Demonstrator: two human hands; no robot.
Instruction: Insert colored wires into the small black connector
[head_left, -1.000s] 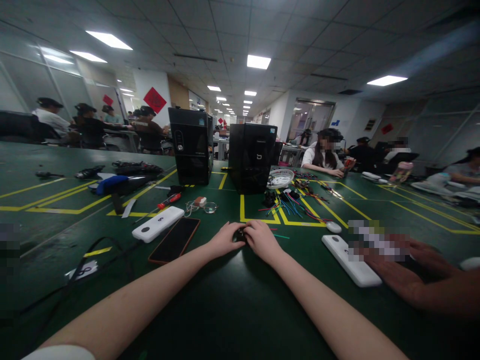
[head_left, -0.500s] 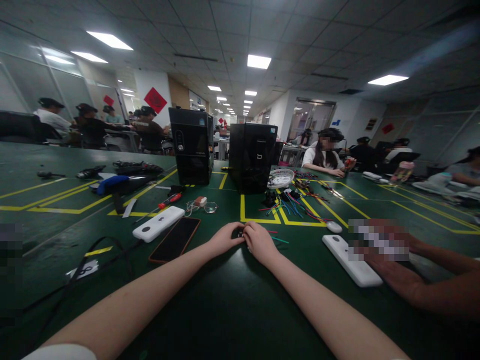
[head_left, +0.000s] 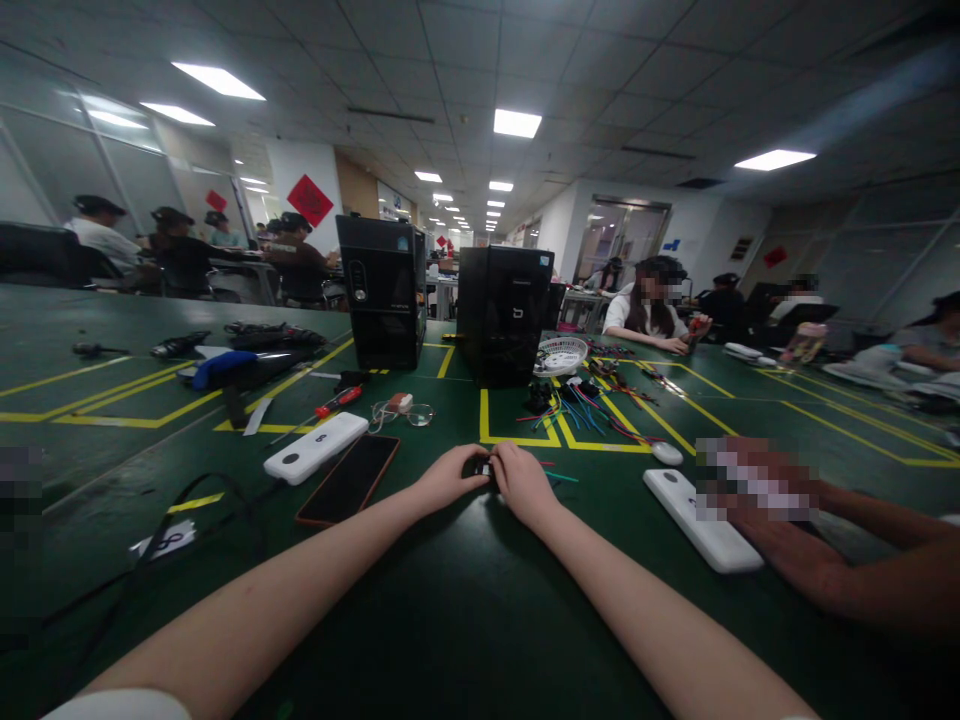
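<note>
My left hand (head_left: 450, 477) and my right hand (head_left: 523, 484) meet over the table, fingers closed around a small black part (head_left: 482, 467) with a light spot on it. Both hands grip it from the sides, and fingers hide most of its shape. Past my right hand, a green wire (head_left: 564, 477) and a red one stick out; I cannot tell whether they join the part. Left of my hands lies a dark phone (head_left: 351, 480) with a brown-orange edge. Beyond them are several black parts with coloured wires (head_left: 574, 408).
Two black computer towers (head_left: 381, 295) stand ahead. To the left are a white power bank (head_left: 316, 450), a red screwdriver (head_left: 339, 401), glasses (head_left: 420, 414) and black straps. On the right, another person's hands (head_left: 757, 480) are near a second white power bank (head_left: 701, 522). A white basket (head_left: 562, 354) sits behind.
My right fingers have shifted slightly, and a little more of the black part shows between my hands. Everything else on the table stays in place.
</note>
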